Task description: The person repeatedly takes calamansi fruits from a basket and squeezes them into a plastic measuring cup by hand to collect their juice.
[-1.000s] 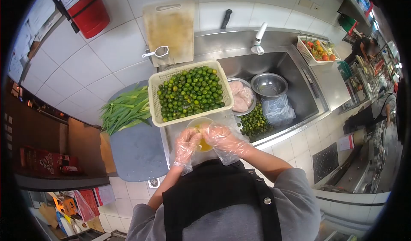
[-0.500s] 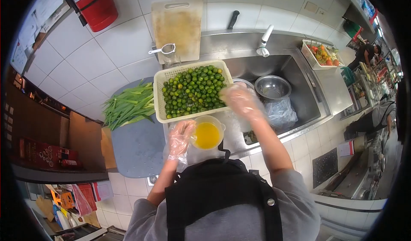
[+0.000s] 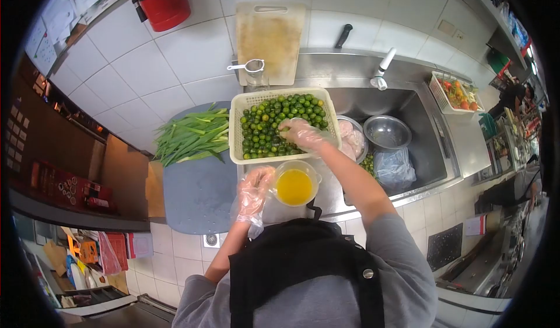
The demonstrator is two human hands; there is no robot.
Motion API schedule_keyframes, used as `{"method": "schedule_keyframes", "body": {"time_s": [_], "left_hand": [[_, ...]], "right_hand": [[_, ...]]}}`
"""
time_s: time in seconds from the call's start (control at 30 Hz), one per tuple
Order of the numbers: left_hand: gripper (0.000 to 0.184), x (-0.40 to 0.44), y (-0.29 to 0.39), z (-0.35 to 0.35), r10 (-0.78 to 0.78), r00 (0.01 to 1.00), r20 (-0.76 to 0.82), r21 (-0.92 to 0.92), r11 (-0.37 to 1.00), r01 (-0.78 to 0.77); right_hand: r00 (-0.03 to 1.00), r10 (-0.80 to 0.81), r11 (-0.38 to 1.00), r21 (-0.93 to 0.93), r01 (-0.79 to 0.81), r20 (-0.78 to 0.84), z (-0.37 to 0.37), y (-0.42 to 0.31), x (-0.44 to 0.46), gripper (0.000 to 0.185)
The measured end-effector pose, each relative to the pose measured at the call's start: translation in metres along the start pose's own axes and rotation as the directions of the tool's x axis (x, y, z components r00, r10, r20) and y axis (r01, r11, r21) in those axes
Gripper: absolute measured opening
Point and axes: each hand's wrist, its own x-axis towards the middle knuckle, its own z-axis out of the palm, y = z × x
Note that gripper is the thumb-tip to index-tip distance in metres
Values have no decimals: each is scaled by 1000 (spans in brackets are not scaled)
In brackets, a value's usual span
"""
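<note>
A cream plastic basket point(image 3: 236, 144) holds a heap of small green limes point(image 3: 268, 121), a few of them yellowish. My right hand point(image 3: 304, 134), in a clear plastic glove, reaches over the basket's near right side, its fingertips closed on a lime among the others. Just below the basket stands a clear round tub point(image 3: 315, 179) of yellow liquid point(image 3: 294, 187). Close against the tub's left side is my left hand point(image 3: 255, 189), also gloved, with its fingers curled in. Whatever lies inside those fingers is hidden.
Green leaves point(image 3: 192, 135) lie on a grey board point(image 3: 195, 194) at left. A steel bowl point(image 3: 387, 132) and plastic bag point(image 3: 394, 172) are in the sink point(image 3: 429, 159); another bowl with pale contents point(image 3: 351, 138) is nearer. A strainer point(image 3: 254, 65) tops a glass.
My right hand has moved left from the basket's right edge onto the limes. My left hand stays beside the tub. The whole view has shifted slightly.
</note>
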Motion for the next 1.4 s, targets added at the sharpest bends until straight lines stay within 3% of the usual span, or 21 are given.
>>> {"method": "schedule_keyframes", "body": {"time_s": [0.03,0.1,0.2,0.3,0.47,0.53,0.57,0.63,0.67,0.7,0.73,0.8,0.93,1.0,1.03,1.13,1.23,1.27,1.3,1.33,1.4], "left_hand": [[18,1,2,0,-6,1000,-9,-2,1000,6],[24,12,11,2,-200,980,-7,-264,945,191],[29,31,17,13,-316,946,77,-505,805,310],[28,38,12,21,-259,949,180,-581,751,315],[24,36,4,24,-191,960,206,-401,878,261],[22,34,6,25,-116,973,198,-324,929,177],[23,33,6,27,-50,982,180,-257,962,96],[25,30,19,27,13,986,167,-186,982,19],[26,27,34,24,109,978,180,72,990,-123],[28,27,43,22,196,956,219,320,911,-260],[28,28,37,22,194,956,221,318,912,-259],[28,32,19,22,133,958,254,109,980,-165],[26,34,1,19,107,961,255,-39,994,-100],[28,35,-2,19,-185,948,260,-35,979,201],[28,35,-2,19,-183,948,261,-35,979,199],[26,30,5,21,-147,963,226,61,989,136],[23,27,16,23,2,966,257,179,982,-50],[22,27,19,24,133,959,250,326,921,-213],[21,26,20,24,260,929,263,462,812,-358],[21,26,14,26,260,929,263,461,812,-358],[23,29,-11,32,467,847,255,494,690,-529]], "right_hand": [[1000,-2,1000,-3,2,11,-3,-7,-11,25],[966,-260,807,551,210,12,-6,-9,-31,27],[901,-434,807,455,377,22,-14,-32,-68,25],[951,-296,858,462,224,90,-13,-36,-96,26],[904,-410,885,188,426,-119,-15,-31,-122,27],[984,-177,738,659,145,-19,-21,-40,-132,26],[984,-175,738,660,145,-20,-20,-37,-135,26],[959,136,531,799,-282,248,-16,-32,-140,29],[959,137,530,799,-284,249,-16,-31,-142,29],[961,116,560,783,-271,250,-15,-30,-143,29],[963,97,589,766,-259,251,-15,-29,-145,30],[969,95,605,760,-239,229,-12,-26,-144,29],[979,72,719,670,-185,193,-16,-34,-147,27],[988,40,784,609,-122,146,-13,-33,-142,25],[995,3,840,539,-56,98,-11,-31,-139,22],[995,-80,807,590,27,64,1,-18,-135,22],[996,2,861,507,-47,88,5,-21,-137,22],[996,2,861,506,-46,88,4,-24,-139,22],[994,-105,962,253,99,9,1,-29,-142,22],[973,-227,974,-28,226,-38,0,-32,-144,22],[963,-262,965,-40,260,-65,10,-24,-142,21]]}}
